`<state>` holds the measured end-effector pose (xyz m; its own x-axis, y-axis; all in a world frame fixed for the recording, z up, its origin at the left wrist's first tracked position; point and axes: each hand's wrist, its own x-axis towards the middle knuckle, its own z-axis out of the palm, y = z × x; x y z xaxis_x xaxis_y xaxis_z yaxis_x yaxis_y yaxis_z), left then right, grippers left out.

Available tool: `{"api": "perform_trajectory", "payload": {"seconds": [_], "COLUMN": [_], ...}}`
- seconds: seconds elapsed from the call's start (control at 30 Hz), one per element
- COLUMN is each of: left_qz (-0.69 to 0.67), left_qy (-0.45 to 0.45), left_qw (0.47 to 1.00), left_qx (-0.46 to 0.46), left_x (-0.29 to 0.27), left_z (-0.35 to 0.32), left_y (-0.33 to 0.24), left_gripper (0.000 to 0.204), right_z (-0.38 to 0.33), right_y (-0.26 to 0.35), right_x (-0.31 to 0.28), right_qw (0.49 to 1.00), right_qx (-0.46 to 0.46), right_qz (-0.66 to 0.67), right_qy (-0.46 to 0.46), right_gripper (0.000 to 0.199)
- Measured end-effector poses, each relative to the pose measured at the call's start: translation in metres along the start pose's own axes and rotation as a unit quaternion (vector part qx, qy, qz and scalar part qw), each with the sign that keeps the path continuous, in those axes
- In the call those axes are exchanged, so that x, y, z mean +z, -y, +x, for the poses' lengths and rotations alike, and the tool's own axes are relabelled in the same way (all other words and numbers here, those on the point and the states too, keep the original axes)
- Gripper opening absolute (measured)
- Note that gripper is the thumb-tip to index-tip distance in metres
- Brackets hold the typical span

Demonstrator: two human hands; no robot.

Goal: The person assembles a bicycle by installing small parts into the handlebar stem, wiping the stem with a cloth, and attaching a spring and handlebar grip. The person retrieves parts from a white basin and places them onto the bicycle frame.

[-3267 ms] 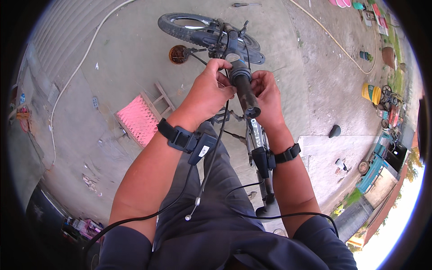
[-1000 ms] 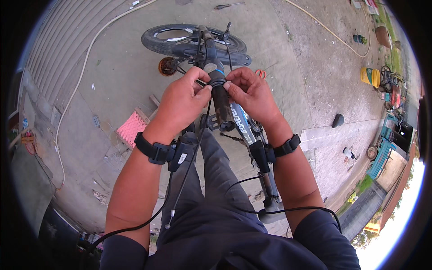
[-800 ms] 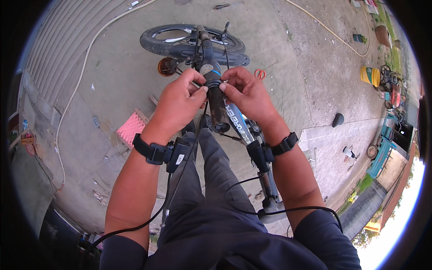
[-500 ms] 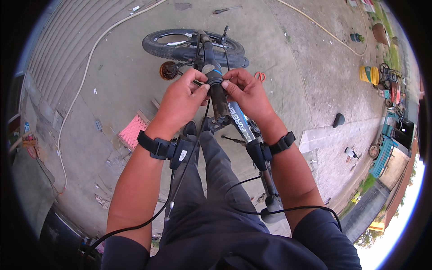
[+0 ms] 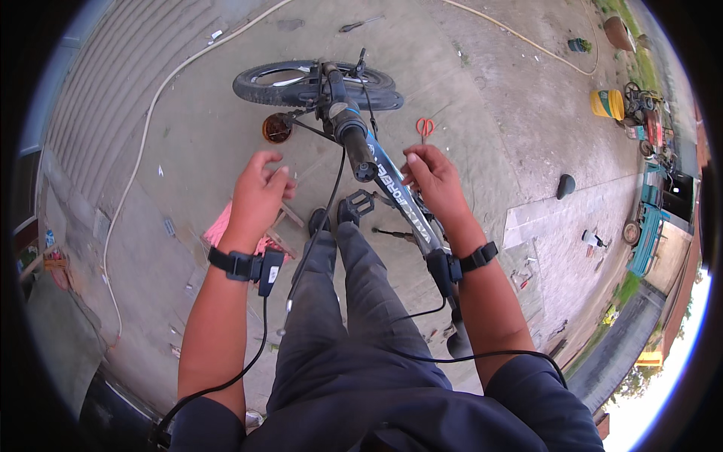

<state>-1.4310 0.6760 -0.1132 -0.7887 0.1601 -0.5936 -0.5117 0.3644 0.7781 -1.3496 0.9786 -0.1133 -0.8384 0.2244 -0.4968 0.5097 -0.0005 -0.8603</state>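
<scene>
- Looking down in the head view, you've got your left hand (image 5: 260, 193) loosely spread, nothing in it, clear of the bike frame (image 5: 401, 197).
- Your right hand (image 5: 437, 183) is pinched narrow near it; can't tell if anything's in there.
- Bare steering tube (image 5: 356, 148) sits between them, angled toward you, probably for easy reach.
- Red-handled scissors (image 5: 425, 126) lie nearby, handy I guess.
</scene>
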Motion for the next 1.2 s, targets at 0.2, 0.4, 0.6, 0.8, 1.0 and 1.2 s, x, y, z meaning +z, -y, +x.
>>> {"api": "perform_trajectory", "payload": {"seconds": [0.2, 0.4, 0.6, 0.8, 1.0, 1.2], "left_qz": [0.075, 0.102, 0.088, 0.002, -0.08, -0.176], "left_qy": [0.017, 0.011, -0.027, -0.1, -0.143, -0.212], "left_qw": [0.996, 0.99, 0.976, 0.962, 0.935, 0.91], "left_qx": [-0.047, -0.099, -0.198, -0.253, -0.313, -0.31], "left_x": [-0.046, -0.08, -0.093, -0.061, 0.001, 0.043], "left_z": [-0.052, -0.138, -0.244, -0.355, -0.469, -0.547], "left_y": [0.08, 0.155, 0.216, 0.272, 0.341, 0.385], "left_gripper": [0.029, 0.028, 0.029, 0.03, 0.031, 0.033], "right_z": [-0.057, -0.105, -0.126, -0.142, -0.19, -0.231], "right_y": [-0.031, -0.051, -0.047, -0.039, -0.036, -0.069], "right_x": [-0.024, -0.03, -0.025, 0.001, 0.034, 0.075], "right_qw": [0.997, 0.987, 0.966, 0.942, 0.895, 0.818], "right_qx": [0.023, 0.087, 0.061, -0.026, -0.059, -0.068], "right_qz": [-0.053, -0.128, -0.25, -0.311, -0.385, -0.469], "right_qy": [-0.041, -0.039, 0.036, 0.126, 0.218, 0.326], "right_gripper": [0.026, 0.026, 0.027, 0.032, 0.034, 0.034]}}
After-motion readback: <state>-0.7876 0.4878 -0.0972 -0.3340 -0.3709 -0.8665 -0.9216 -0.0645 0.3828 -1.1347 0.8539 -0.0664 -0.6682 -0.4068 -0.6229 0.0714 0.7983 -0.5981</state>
